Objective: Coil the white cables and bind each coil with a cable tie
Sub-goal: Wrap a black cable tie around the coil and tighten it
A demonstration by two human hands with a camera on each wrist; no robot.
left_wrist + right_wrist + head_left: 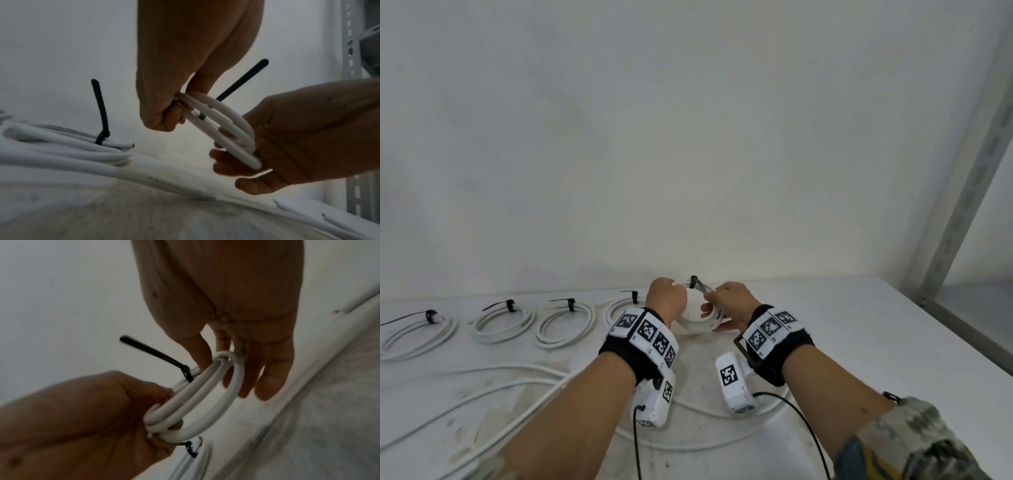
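Observation:
A small white cable coil [698,323] is held up off the table [859,325] near the wall, between both hands. My left hand [667,301] grips its left side with curled fingers [164,116]. My right hand [729,303] holds the right side, fingers [248,186] wrapped under the loops [228,128]. A black cable tie [693,281] is cinched round the far side of the coil, its tail [148,350] sticking out free. In the right wrist view the coil [205,395] runs from my left hand [92,410] up to my right fingers [269,369].
Several tied white coils lie in a row on the table's left [503,322], the nearest [61,146] with its tie [100,110] upright. Loose white cables [517,377] snake across the front. A wall stands close behind; a metal frame post [962,205] rises at right.

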